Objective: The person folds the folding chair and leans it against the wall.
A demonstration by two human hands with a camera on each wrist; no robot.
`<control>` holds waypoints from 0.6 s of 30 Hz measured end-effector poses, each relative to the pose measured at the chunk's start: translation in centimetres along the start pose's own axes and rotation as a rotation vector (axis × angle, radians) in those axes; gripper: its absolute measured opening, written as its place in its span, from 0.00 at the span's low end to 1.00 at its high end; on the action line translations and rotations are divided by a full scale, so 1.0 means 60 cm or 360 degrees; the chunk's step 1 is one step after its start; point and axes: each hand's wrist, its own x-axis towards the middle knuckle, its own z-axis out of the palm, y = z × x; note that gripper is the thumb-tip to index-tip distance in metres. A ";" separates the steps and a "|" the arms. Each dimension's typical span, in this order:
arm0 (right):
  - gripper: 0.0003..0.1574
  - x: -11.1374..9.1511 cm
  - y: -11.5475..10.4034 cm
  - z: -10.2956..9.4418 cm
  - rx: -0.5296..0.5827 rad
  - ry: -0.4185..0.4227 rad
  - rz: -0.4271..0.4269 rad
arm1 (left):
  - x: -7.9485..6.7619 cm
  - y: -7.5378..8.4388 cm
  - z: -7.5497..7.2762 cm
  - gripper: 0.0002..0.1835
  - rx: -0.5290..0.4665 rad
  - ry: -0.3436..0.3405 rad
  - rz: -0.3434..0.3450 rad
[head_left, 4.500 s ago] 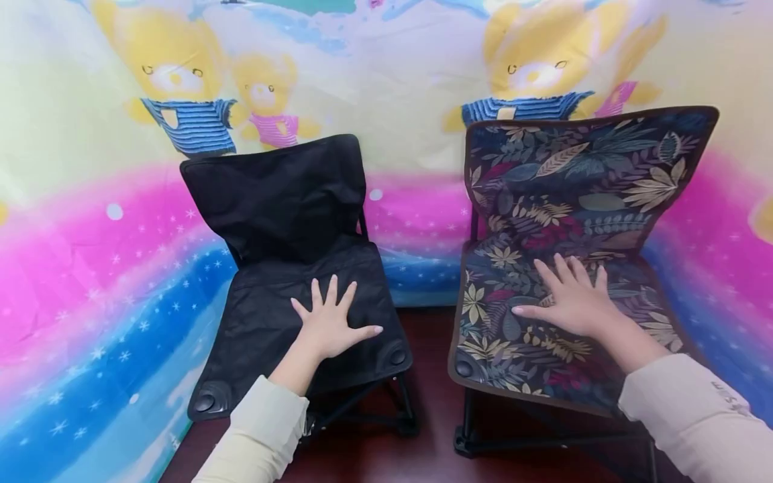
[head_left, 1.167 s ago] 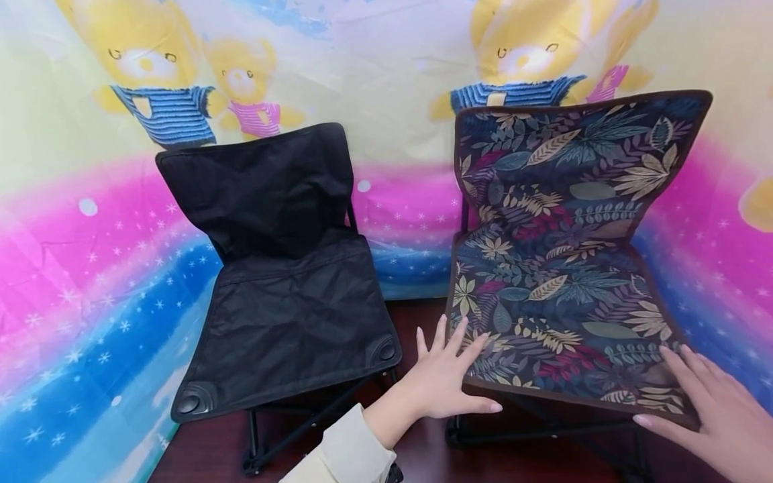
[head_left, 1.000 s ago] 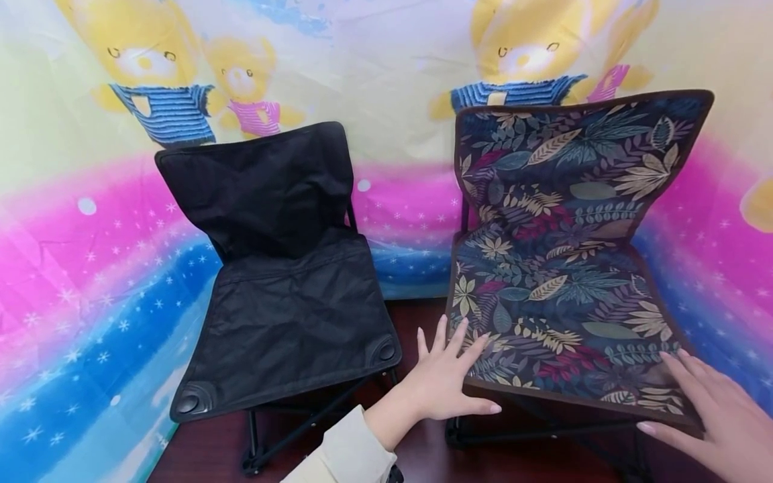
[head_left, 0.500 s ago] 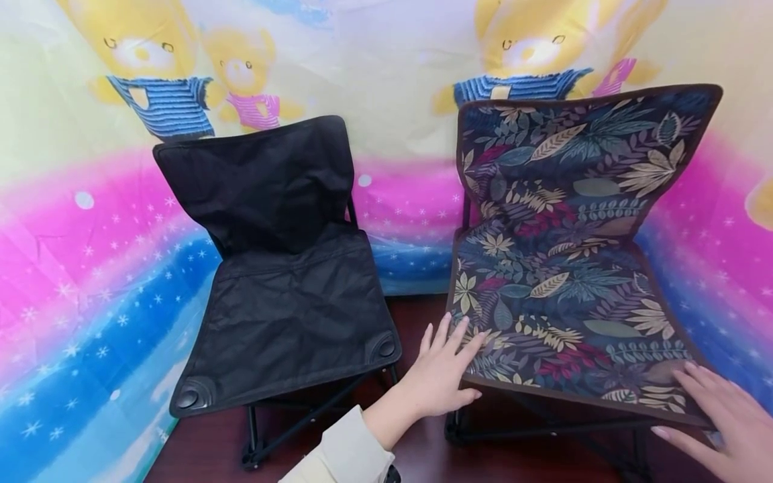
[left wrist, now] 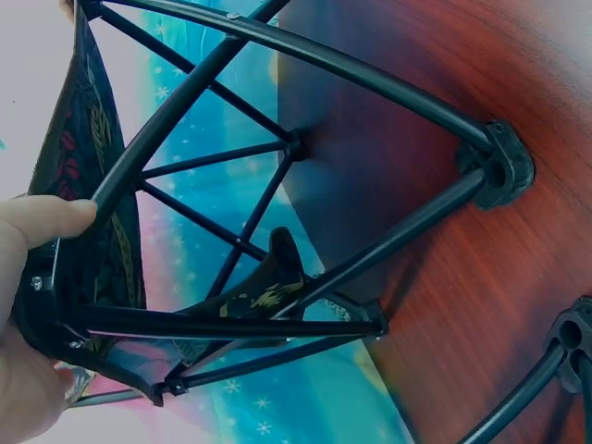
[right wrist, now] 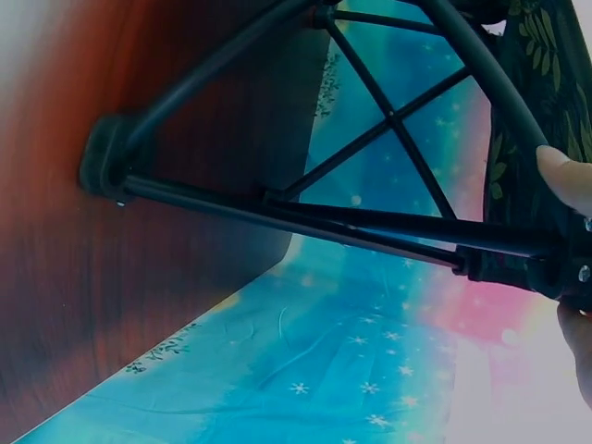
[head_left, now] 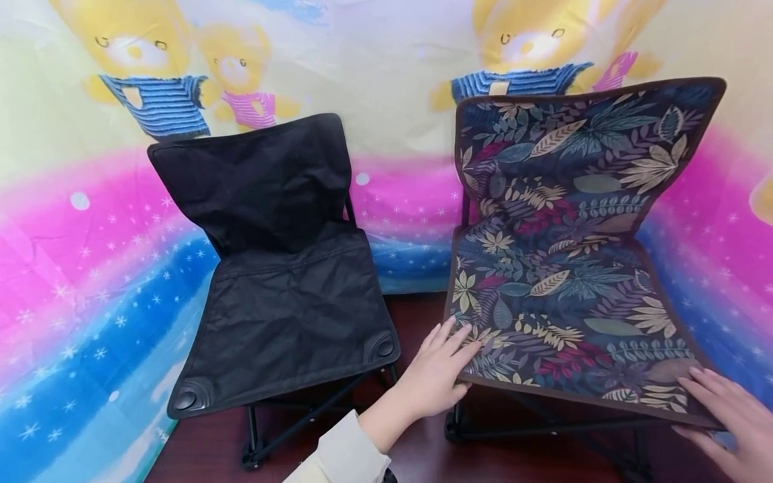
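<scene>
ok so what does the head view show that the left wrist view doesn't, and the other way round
Only the head view: the black seat and the yellow bears.
Only the left wrist view: the far crossed bars beneath the patterned chair.
Both: that chair, the left hand gripping its corner, the floor and the snowflake backdrop.
</scene>
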 end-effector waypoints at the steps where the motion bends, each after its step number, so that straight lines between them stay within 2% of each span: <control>1: 0.55 -0.001 0.002 0.000 0.0000 0.0014 -0.0023 | 0.000 -0.001 0.001 0.31 0.0008 0.0013 0.0009; 9: 0.48 0.000 0.009 -0.003 -0.0003 0.0022 -0.0144 | -0.005 -0.008 0.008 0.29 0.0010 0.0135 0.0098; 13: 0.39 0.007 0.018 -0.006 0.0044 0.0107 -0.0268 | -0.009 -0.013 0.009 0.28 -0.0019 0.0188 0.0149; 15: 0.33 0.013 0.023 -0.006 0.0090 0.0192 -0.0338 | -0.011 -0.015 0.007 0.27 -0.0028 0.0206 0.0174; 18: 0.29 0.017 0.024 -0.007 0.0168 0.0264 -0.0386 | -0.014 -0.019 0.003 0.26 -0.0045 0.0218 0.0194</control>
